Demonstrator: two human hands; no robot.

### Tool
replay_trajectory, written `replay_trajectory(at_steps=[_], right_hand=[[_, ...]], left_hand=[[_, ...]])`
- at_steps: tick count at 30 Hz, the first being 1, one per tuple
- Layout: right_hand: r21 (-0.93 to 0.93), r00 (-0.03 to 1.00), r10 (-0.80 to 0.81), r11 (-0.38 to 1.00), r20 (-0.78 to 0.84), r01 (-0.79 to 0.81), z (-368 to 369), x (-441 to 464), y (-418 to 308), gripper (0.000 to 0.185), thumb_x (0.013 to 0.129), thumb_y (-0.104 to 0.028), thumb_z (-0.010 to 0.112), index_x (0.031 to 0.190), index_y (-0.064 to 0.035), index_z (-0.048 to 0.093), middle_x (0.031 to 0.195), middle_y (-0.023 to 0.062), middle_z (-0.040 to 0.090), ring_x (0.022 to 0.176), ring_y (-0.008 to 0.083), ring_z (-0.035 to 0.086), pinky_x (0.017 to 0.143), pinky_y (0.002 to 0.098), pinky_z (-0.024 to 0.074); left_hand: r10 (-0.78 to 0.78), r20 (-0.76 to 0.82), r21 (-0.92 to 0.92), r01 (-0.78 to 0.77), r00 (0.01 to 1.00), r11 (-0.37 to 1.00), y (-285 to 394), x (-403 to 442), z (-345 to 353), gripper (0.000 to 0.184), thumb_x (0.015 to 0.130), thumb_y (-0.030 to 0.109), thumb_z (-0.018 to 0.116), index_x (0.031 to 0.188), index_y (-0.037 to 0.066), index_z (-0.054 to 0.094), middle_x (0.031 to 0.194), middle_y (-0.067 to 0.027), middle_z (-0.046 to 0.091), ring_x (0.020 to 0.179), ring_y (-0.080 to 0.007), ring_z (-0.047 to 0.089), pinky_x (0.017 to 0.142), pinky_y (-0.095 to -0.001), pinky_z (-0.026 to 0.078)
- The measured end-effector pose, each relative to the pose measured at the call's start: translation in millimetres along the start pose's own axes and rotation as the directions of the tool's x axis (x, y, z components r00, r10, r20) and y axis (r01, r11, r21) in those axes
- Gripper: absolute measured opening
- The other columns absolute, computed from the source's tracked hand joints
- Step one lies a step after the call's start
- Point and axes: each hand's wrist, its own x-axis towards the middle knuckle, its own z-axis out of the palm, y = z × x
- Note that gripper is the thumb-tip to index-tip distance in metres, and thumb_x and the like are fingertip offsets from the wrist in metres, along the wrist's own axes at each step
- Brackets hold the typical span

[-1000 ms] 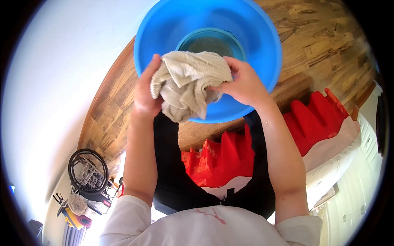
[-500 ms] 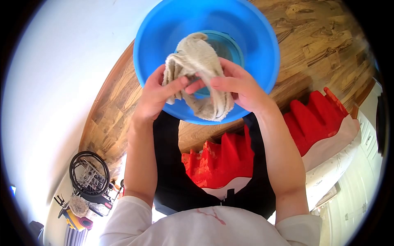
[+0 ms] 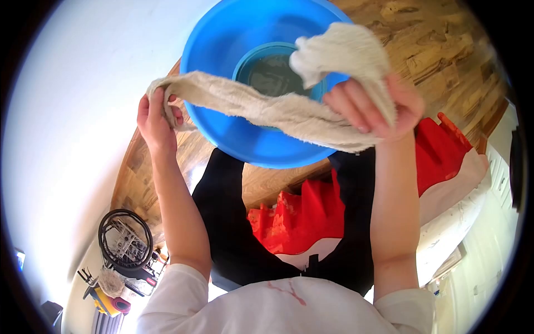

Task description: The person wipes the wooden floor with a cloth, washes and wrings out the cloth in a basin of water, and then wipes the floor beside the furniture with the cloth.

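Note:
A cream-coloured cloth (image 3: 261, 106) is stretched between my two hands above a large blue basin (image 3: 208, 42). My left hand (image 3: 158, 123) is closed round its left end, out past the basin's rim. Gripped in my right hand (image 3: 384, 108) is the other part, with a loose, slightly blurred end flopping up and over toward the basin's middle. Inside the basin sits a smaller teal bowl (image 3: 241, 69) holding murky grey water (image 3: 272, 72). The cloth hides the bowl's front edge.
The basin stands on a wood-patterned floor (image 3: 423, 50), with a white wall (image 3: 83, 72) to the left. Red and white draped fabric (image 3: 303, 217) lies between and beside my legs. At lower left are a black wheel (image 3: 125, 239) and a yellow object (image 3: 103, 300).
My hands have moved apart, the left one leftward and the right one rightward. The cloth went from bunched to pulled out lengthwise, uncovering the water in the bowl.

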Motion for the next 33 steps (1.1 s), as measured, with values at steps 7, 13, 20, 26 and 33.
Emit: replay_trajectory(at_steps=[7, 13, 20, 26, 33], right_hand=[[0.181, 0.982, -0.167, 0.967, -0.086, 0.18, 68, -4, -30, 0.038, 0.1, -0.038, 0.04, 0.115, -0.0094, 0.06, 0.067, -0.0092, 0.052, 0.075, 0.0111, 0.042, 0.086, 0.031, 0.0341], [-0.231, 0.859, 0.015, 0.961, -0.512, -0.155, 116, 11, 21, 0.037, 0.089, -0.014, 0.062, 0.123, -0.0033, 0.054, 0.092, 0.0041, 0.06, 0.089, 0.0152, 0.057, 0.082, 0.037, 0.0474], [-0.537, 0.834, 0.154, 0.701, -0.529, -0.47, 203, 15, 44, 0.033, 0.085, -0.009, 0.065, 0.116, 0.0, 0.06, 0.102, 0.0061, 0.065, 0.089, 0.0138, 0.062, 0.077, 0.0288, 0.0497], [-0.873, 0.905, 0.034, 0.252, -0.423, -0.417, 245, 16, 26, 0.034, 0.087, -0.021, 0.074, 0.111, 0.0021, 0.066, 0.099, 0.0066, 0.07, 0.085, 0.0108, 0.063, 0.075, 0.0271, 0.0489], [-0.711, 0.851, -0.005, 0.554, -0.525, -0.434, 249, 8, 34, 0.032, 0.093, -0.018, 0.066, 0.119, -0.0007, 0.058, 0.112, 0.0084, 0.064, 0.103, 0.0167, 0.062, 0.089, 0.031, 0.049]], left_hand=[[-0.06, 0.098, 0.117, 0.049, 0.993, 0.992, -29, -55, -7, 0.073, 0.088, 0.029, 0.071, 0.144, -0.001, 0.036, 0.131, -0.0147, 0.053, 0.116, -0.0232, 0.054, 0.096, -0.0343, 0.046], [0.111, 0.554, 0.006, -0.137, 0.825, 0.991, 34, -201, 33, 0.101, 0.081, 0.028, 0.08, 0.156, 0.016, 0.014, 0.159, -0.0093, 0.023, 0.147, -0.0268, 0.02, 0.116, -0.0498, 0.025], [0.097, 0.39, 0.109, -0.15, 0.916, 0.983, 50, -232, 31, 0.054, 0.08, 0.034, 0.079, 0.117, 0.0, 0.059, 0.097, -0.0143, 0.07, 0.086, -0.0252, 0.067, 0.076, -0.0381, 0.052], [0.25, 0.287, 0.2, -0.313, 0.925, 0.928, 83, -260, -18, 0.031, 0.09, 0.033, 0.068, 0.095, 0.003, 0.068, 0.077, -0.0158, 0.066, 0.071, -0.027, 0.063, 0.069, -0.0385, 0.049], [0.288, 0.114, 0.041, -0.294, 0.951, 0.955, 96, -266, -46, 0.034, 0.093, 0.035, 0.064, 0.094, 0.001, 0.068, 0.075, -0.0115, 0.066, 0.069, -0.0188, 0.06, 0.066, -0.0346, 0.048]])
